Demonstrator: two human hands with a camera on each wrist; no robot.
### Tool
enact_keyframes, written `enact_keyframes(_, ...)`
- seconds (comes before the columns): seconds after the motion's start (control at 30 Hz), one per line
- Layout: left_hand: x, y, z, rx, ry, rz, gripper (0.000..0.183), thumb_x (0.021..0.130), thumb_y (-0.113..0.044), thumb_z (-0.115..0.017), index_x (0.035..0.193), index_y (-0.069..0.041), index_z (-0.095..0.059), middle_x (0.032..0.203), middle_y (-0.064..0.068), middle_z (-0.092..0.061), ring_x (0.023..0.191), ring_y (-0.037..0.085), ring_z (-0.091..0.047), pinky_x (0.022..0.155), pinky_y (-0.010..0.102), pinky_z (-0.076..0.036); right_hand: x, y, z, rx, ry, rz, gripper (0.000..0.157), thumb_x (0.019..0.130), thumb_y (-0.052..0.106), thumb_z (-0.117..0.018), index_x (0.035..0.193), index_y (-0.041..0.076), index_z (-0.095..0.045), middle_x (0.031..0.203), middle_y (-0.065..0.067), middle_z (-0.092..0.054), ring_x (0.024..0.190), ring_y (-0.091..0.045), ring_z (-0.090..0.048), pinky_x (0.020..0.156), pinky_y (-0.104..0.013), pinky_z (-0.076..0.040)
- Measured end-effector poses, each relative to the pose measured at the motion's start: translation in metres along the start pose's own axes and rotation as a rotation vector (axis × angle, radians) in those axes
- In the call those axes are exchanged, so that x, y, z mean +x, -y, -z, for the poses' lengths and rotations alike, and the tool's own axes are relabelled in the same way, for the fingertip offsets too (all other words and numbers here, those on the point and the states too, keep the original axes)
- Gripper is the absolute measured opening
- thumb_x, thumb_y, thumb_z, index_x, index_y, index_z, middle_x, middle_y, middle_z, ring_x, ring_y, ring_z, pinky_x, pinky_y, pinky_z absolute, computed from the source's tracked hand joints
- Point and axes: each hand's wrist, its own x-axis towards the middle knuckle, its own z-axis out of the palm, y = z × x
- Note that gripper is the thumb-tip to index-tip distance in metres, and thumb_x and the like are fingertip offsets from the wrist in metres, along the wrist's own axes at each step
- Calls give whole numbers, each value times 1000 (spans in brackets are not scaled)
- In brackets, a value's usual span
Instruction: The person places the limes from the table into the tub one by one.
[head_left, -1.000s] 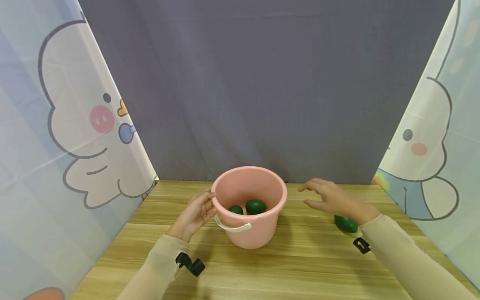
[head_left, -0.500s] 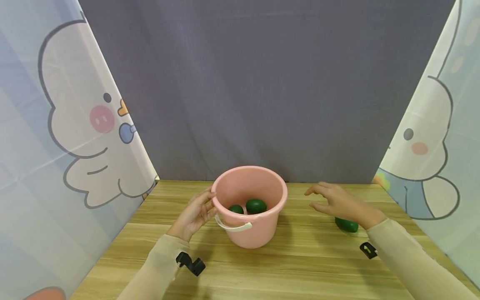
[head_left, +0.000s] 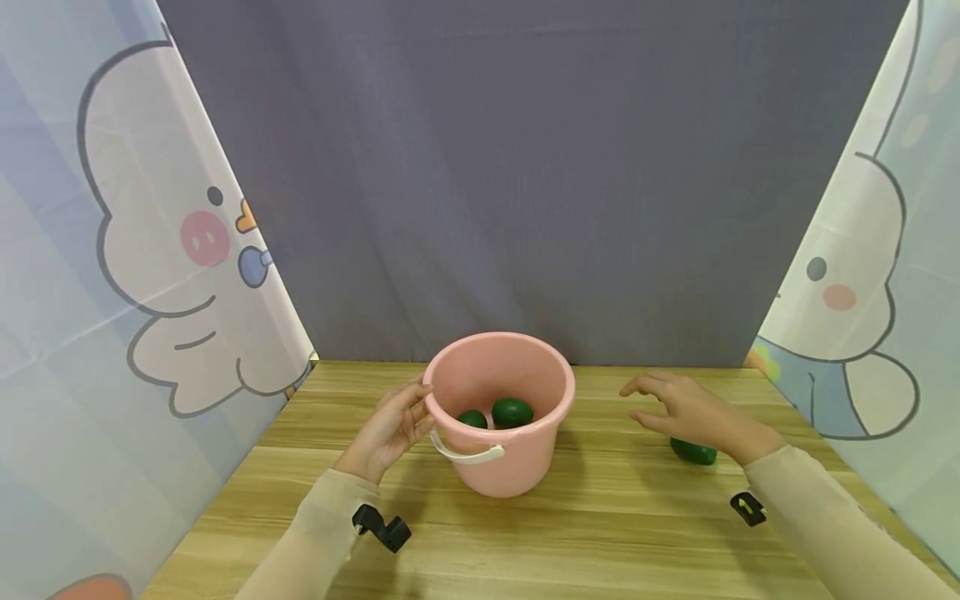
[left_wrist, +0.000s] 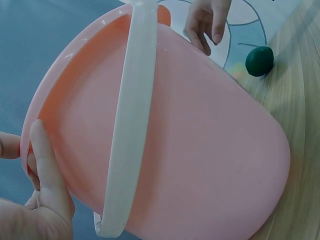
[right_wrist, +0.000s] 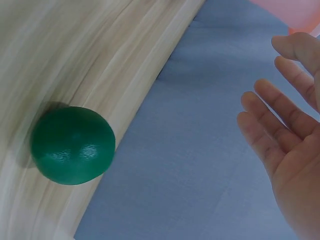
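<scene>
A pink bucket (head_left: 501,467) stands upright on the table, its white handle (head_left: 468,457) hanging down on the near left side. My left hand (head_left: 390,433) holds the bucket's left rim, thumb and fingers on either side of it. Inside lie two glossy dark green, egg-shaped fruits, one (head_left: 512,412) in the middle and another (head_left: 472,418) partly hidden by the rim. To the right, my right hand (head_left: 686,408) hovers with relaxed fingers and holds nothing. A third green fruit (right_wrist: 73,145) lies on the table below it, partly covered by the hand in the head view.
The wooden table (head_left: 525,550) ends at the back against a grey cloth (head_left: 510,183). Cartoon-printed curtains (head_left: 172,275) hang on both sides. Black camera mounts sit on both wrists.
My right hand has drifted right and slightly down, away from the bucket and over the lone fruit. The left hand, bucket and fruits stay where they were.
</scene>
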Motion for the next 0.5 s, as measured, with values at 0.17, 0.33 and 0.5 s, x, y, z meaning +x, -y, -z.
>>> enact_keyframes(0.17,0,1,0,6,-2,-12,49,102,-8,-48,149,1,-36,112,3,-57,80,6,-61,67,16,-57,-6,-4,-4,0,-11,4,28,89,15,-77,115,13,-68,112,-2,-68,99,-25,-66,78,-44,-59)
enact_keyframes(0.33,0,1,1,16,-3,-8,49,101,-8,-48,148,2,-36,111,4,-57,80,6,-61,66,15,-56,-14,-9,-10,-16,-37,31,29,87,12,-78,114,13,-68,110,-3,-68,95,-26,-66,71,-39,-60)
enact_keyframes(0.5,0,1,1,11,-1,-11,50,101,-8,-49,149,2,-36,112,4,-57,80,6,-61,67,16,-56,-22,-13,-10,7,-6,-23,28,90,14,-76,117,14,-67,114,-4,-67,98,-28,-65,71,-38,-59)
